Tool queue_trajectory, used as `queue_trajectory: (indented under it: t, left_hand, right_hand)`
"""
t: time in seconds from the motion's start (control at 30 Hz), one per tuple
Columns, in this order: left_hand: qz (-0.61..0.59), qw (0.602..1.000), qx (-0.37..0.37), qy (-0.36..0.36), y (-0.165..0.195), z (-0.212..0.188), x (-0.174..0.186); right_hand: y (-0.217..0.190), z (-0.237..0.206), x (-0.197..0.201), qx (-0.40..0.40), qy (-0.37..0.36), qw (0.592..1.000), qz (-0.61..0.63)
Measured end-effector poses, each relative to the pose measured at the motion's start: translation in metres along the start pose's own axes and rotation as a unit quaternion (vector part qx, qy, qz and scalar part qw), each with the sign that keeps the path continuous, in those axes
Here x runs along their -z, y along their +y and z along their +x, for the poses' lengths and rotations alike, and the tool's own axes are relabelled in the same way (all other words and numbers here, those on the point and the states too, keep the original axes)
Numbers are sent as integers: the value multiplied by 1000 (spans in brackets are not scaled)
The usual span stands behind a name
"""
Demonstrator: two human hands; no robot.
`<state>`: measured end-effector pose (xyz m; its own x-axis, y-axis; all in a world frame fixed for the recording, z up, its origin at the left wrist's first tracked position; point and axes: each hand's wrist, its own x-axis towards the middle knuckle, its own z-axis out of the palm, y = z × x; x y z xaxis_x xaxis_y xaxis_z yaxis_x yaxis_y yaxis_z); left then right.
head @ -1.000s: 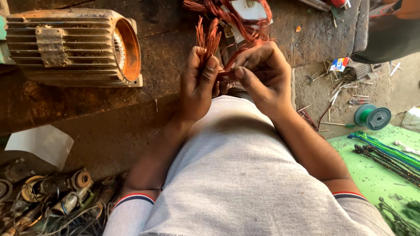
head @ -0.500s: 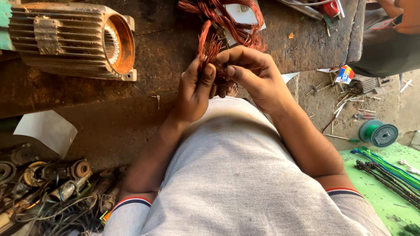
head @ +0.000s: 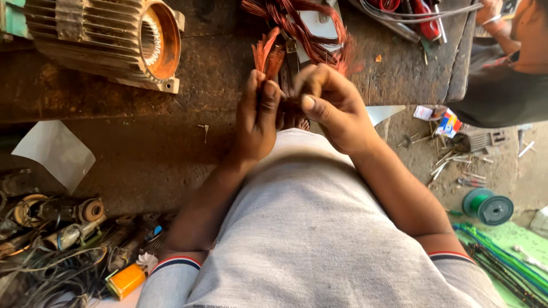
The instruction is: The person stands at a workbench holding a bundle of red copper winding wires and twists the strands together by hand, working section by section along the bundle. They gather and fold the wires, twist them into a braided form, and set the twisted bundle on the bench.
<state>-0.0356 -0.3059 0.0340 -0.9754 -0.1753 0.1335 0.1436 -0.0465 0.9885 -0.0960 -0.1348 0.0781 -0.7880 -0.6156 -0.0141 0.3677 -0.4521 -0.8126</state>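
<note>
A bundle of copper wire ends (head: pixel 268 54) is pinched between the fingers of the left hand (head: pixel 258 117), its cut tips fanning upward above the fingertips. The right hand (head: pixel 331 102) is closed just beside it, thumb pressed toward the curled fingers, apparently gripping strands at the base of the same bundle, though the contact itself is hidden behind the knuckles. Both hands are held together over the near edge of the workbench (head: pixel 114 131), in front of a grey shirt (head: pixel 319 239). The step in hand is judged to be the sorting or gathering of the wire ends of a motor winding; a steady pinch by the left hand and a careful pull or twist by the right would be called for, so that no thin strand is bent or snapped. Behind the hands, a larger copper coil (head: pixel 311 31) is laid toward the far edge of the bench. A finned motor housing (head: pixel 108 40) is set at the far left corner, well apart from the hands. The bench top is dark, worn and stained. Below its left side, old motor parts and cables (head: pixel 51 228) are heaped. To the right, a green spool (head: pixel 488 206) is seen on a littered floor, and another person's dark sleeve (head: pixel 502 85) near the right end.
</note>
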Motion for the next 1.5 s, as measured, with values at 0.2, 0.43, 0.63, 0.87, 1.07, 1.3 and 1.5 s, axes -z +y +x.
queue_trajectory:
  t: [0.2, 0.43, 0.63, 0.87, 1.07, 1.3, 1.5]
  left_hand:
    - [5, 999, 24, -44, 15, 0, -7]
    - [-12, 997, 36, -70, 25, 1, -3]
    - [-13, 997, 30, -67, 20, 2, -3]
    - [20, 998, 18, -63, 22, 2, -3]
    - [-20, 996, 26, -78, 25, 3, -3]
    - [-5, 996, 20, -82, 25, 4, 0]
    - [0, 996, 40, -85, 25, 1, 4]
  right_hand:
    - [-4, -10, 0, 81, 63, 985, -137]
    - [-5, -14, -6, 43, 56, 989, -126]
    - [0, -12, -1, 90, 65, 977, -184]
    - [-1, -12, -2, 105, 69, 974, -191]
    - [-2, -9, -5, 124, 56, 981, -137]
    - [-2, -8, -2, 92, 49, 986, -128]
    - [1, -10, -3, 95, 32, 987, -126]
